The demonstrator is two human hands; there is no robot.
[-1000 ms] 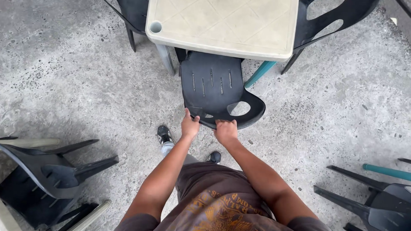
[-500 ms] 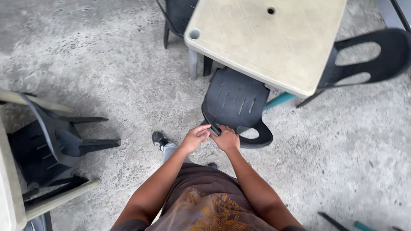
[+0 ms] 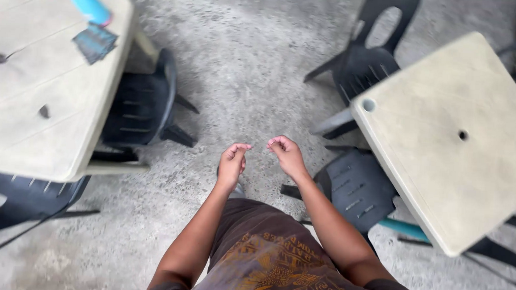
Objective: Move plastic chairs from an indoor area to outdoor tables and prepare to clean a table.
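Head view: left hand [image 3: 232,163] and right hand [image 3: 288,154] hang loosely curled, grasping nothing, above the concrete floor [image 3: 249,76]. Nearest thing: a dark plastic chair [image 3: 353,188], just right of the right hand, tucked partly under the beige bench [image 3: 452,140].

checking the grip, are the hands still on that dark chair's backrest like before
No. Both hands, left hand and right hand, have let go and now hang loosely curled over bare concrete, left of the dark chair tucked under the beige table.
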